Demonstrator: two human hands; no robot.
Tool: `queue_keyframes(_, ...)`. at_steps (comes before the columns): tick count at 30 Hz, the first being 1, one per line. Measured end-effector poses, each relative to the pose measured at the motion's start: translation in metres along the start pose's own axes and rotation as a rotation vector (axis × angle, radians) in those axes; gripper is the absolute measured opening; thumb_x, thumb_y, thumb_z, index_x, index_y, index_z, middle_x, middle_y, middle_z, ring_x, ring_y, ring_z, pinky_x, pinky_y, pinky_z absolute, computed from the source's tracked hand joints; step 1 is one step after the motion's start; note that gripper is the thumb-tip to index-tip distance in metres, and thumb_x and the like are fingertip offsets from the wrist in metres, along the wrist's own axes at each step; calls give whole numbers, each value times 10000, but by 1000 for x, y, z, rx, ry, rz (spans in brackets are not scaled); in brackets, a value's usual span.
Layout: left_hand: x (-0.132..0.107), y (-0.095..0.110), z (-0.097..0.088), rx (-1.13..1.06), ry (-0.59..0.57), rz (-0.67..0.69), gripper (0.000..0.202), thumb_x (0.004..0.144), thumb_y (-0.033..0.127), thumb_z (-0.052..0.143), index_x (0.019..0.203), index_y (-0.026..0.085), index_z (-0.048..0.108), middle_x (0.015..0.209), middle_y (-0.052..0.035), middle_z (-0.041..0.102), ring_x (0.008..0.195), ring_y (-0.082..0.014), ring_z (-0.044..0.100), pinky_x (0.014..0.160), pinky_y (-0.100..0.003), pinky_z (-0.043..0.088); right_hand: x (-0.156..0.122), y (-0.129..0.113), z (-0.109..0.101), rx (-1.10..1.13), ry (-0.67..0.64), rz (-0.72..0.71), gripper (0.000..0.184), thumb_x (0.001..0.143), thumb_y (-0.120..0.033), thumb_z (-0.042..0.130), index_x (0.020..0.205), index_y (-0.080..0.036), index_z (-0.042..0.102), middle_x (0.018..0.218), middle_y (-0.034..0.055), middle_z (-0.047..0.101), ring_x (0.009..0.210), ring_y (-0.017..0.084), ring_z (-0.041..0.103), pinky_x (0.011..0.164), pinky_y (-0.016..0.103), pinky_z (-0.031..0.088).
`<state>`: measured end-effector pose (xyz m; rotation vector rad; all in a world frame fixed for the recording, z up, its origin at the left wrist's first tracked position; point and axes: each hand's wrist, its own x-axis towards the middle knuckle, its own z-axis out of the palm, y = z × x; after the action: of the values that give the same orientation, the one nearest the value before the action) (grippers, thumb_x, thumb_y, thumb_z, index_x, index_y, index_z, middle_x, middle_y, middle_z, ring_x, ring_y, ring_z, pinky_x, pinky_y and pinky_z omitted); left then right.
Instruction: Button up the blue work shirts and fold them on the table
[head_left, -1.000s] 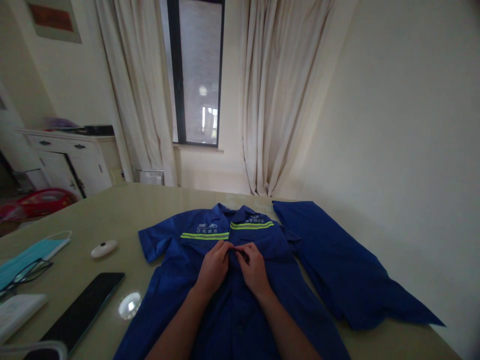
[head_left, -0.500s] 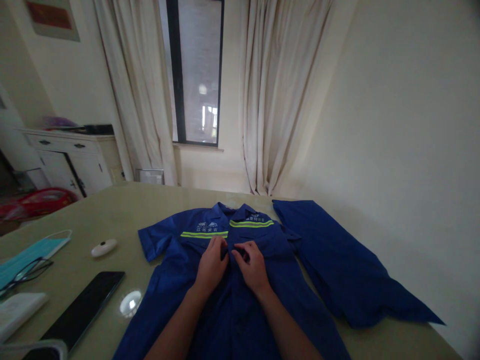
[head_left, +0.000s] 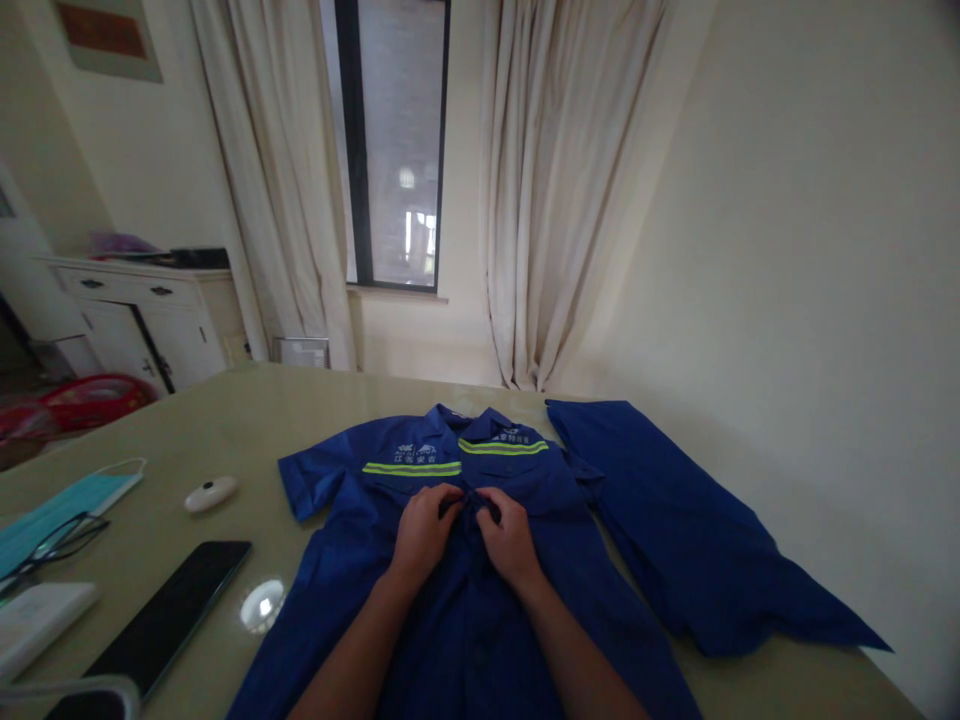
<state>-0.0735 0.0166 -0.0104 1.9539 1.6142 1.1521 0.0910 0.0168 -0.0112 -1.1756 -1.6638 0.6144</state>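
Blue shirt (head_left: 450,560) lay flat on the table (head_left: 225,420), collar away from the person. Left hand (head_left: 422,533) and right hand (head_left: 510,537) met at the front opening just below the yellow stripes, fingers pinched on the fabric edges. Phone (head_left: 169,620) lay well to the left.

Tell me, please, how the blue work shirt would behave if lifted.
Probably floppy: the blue work shirt lies flat and wrinkled, bunching where the left hand and right hand pinch it. Likely light, since its thin cloth drapes limply on the table.
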Motion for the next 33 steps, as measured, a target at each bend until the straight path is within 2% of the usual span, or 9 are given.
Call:
queue_keyframes(4, 0, 2, -1, -15, -16, 27, 207, 856, 144, 663, 1011, 256, 743, 977, -21, 778, 934, -218, 711, 887, -370, 536, 1, -2, -2, 39, -15, -27, 323, 804, -156, 521, 1034, -203, 743, 965, 54, 754, 881, 226, 697, 820, 323, 533)
queue_keyframes(9, 1, 0, -1, -112, -15, 10, 249, 843, 176, 682, 1073, 243, 749, 1021, -34, 789, 966, -216, 726, 930, -372, 551, 2, -5, -3, 44, 57, -86, 255, 806, -148, 502, 915, -204, 727, 913, 55, 703, 883, 211, 662, 823, 304, 512)
queue_keyframes(12, 2, -1, -3, -193, -20, -20, 314, 817, 192, 703, 1125, 236, 746, 1055, -38, 793, 987, -224, 734, 950, -376, 555, 2, -4, -3, 48, 76, -73, 266, 792, -130, 483, 900, -201, 715, 896, 47, 706, 865, 203, 657, 810, 293, 500)
queue_keyframes(18, 3, 4, -10, -272, -71, -48, 308, 802, 196, 701, 1102, 224, 764, 1097, -33, 793, 1038, -236, 729, 994, -381, 539, 1, -3, -3, 34, 90, -54, 266, 786, -142, 472, 882, -198, 713, 849, 35, 705, 828, 194, 653, 782, 276, 486)
queue_keyframes(25, 0, 10, -9, -182, -28, -10, 192, 831, 186, 683, 998, 245, 758, 984, -9, 806, 952, -215, 747, 921, -350, 550, 1, -4, -2, 6, 77, -62, 263, 788, -142, 478, 887, -193, 717, 850, 40, 698, 807, 196, 650, 757, 282, 480)
queue_keyframes(33, -1, 5, -2, -7, 11, 47, 190, 898, 201, 648, 1042, 268, 752, 995, -3, 793, 944, -213, 715, 908, -355, 507, -1, -9, -4, -54, 58, -120, 266, 791, -129, 482, 901, -186, 718, 852, 50, 689, 818, 203, 654, 774, 288, 484)
